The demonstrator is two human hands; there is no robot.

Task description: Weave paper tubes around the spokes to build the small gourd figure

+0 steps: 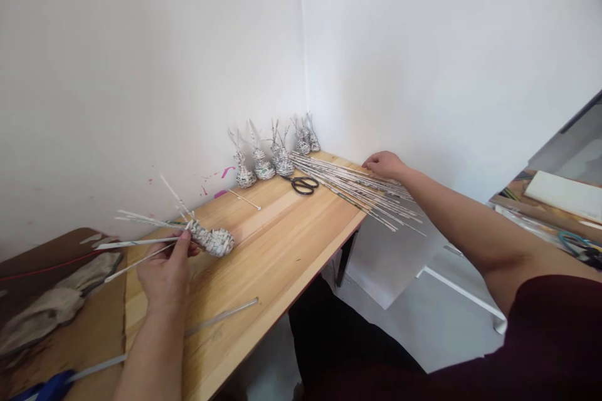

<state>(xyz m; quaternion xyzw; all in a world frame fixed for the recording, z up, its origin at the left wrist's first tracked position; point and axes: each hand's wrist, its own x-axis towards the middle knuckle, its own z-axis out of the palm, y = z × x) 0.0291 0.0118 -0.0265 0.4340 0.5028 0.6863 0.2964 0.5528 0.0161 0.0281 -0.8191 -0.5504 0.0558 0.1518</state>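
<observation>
My left hand (172,257) is closed around the neck of a small woven paper figure (219,241), gourd-shaped, with loose paper strips fanning out to the left. The figure lies on its side just over the table's left part. On the right, my right hand (385,165) reaches to a spread of thin rolled paper sticks (350,178). Its fingers are bent together at the sticks' far edge, and whether one is pinched between them is hidden.
Several finished-looking woven paper figures (263,165) stand along the wall at the wooden table's (268,232) back. Black-handled scissors (304,185) lie before them. A glue gun (47,385) with a clear glue stick lies at lower left. Another surface with a white board (564,194) is at right.
</observation>
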